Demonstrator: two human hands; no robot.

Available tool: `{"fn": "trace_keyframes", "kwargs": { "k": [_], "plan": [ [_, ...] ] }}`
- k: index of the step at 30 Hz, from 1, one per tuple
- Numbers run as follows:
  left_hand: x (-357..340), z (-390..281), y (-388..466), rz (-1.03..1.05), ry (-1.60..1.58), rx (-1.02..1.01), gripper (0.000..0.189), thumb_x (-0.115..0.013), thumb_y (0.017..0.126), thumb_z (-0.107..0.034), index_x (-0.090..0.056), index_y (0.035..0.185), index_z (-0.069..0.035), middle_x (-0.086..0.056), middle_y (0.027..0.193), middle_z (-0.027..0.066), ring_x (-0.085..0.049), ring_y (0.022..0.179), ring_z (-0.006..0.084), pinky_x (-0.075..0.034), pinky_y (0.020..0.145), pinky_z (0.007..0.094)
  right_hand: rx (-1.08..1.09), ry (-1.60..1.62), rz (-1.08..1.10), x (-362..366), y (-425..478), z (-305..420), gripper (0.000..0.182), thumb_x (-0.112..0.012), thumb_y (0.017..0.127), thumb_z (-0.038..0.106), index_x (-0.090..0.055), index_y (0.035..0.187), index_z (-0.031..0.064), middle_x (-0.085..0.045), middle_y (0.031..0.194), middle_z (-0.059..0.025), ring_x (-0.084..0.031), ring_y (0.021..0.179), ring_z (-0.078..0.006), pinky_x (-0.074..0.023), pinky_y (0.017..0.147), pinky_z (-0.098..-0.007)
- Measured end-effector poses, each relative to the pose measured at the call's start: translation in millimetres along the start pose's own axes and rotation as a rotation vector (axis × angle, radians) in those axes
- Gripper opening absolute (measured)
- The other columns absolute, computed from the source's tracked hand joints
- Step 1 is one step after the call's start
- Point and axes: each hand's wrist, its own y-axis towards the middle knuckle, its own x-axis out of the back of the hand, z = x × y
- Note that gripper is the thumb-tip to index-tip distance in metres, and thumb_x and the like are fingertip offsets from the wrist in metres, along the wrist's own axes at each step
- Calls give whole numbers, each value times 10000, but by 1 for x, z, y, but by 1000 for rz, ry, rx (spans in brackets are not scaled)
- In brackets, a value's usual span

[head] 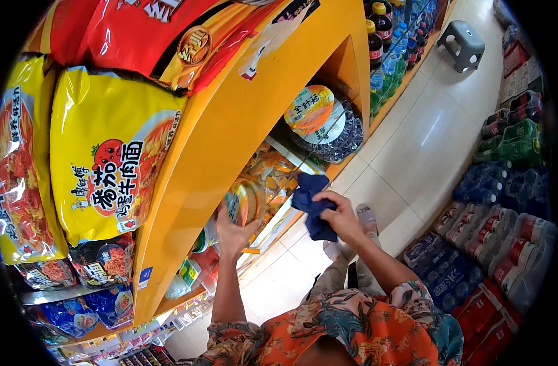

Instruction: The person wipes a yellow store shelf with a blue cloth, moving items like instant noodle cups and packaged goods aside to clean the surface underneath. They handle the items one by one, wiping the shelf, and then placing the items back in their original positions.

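Note:
My left hand (233, 233) is inside the opening of the yellow shelf unit (206, 123), its fingers around a round plastic container (246, 201) with a printed label. A dark blue cloth (313, 201) hangs bunched in my right hand (338, 212), just outside the shelf edge. Beside the round container lie orange-wrapped packets (276, 171) in a white-edged box. Farther along the same shelf are a labelled round tub (309, 109) and a dark, clear-wrapped round pack (343, 132).
Large yellow noodle packs (109, 151) and a red pack (123, 36) stand at the left. Drink bottles (388, 50) line the shelf ahead. A grey plastic stool (463, 45) is on the tiled floor. Wrapped bottle packs (498, 247) are stacked along the right.

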Motion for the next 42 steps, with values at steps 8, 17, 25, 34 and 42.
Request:
{"fn": "trace_keyframes", "kwargs": {
  "k": [8,17,25,34,42],
  "plan": [
    [23,31,-58,-50,34,16,978,-734,475,-113,-201,1279,49,-373,1197,205,-377,1099,302,-302,935,363,670,-1040,193,-79,85,-51,294,-577,616,103,-567,905,49,-533,927,-111,-476,883,-271,-364,816,-375],
    [23,38,-79,-2,-10,84,1021,-738,467,-145,-170,1294,41,-387,1173,213,-378,1096,304,-295,936,366,527,-1607,-158,-95,160,-66,348,-411,819,119,-453,1124,-44,-435,1163,-205,-374,1091,-322,-246,957,-453],
    [29,44,-82,-1,20,74,1015,-740,466,-137,-176,1290,44,-360,1194,203,-373,1104,295,-299,934,358,298,-1790,-42,-97,198,-51,515,-424,828,235,-280,1286,49,-270,1321,-114,-264,1192,-298,-166,1007,-435],
    [39,48,-57,-117,62,-80,900,-739,479,-85,-276,1232,81,-397,1178,194,-418,1072,251,-314,932,335,654,-1443,32,-95,112,-86,344,-444,734,70,-522,1061,-6,-469,1107,-154,-404,1030,-304,-284,935,-410],
    [56,137,22,-20,-132,273,807,-730,556,-119,-306,1229,23,-404,1194,139,-421,1061,219,-354,888,337,659,-1510,-234,-87,163,-69,340,-452,753,122,-539,1056,-3,-496,1097,-148,-417,1028,-305,-275,938,-409]
  ]
}}
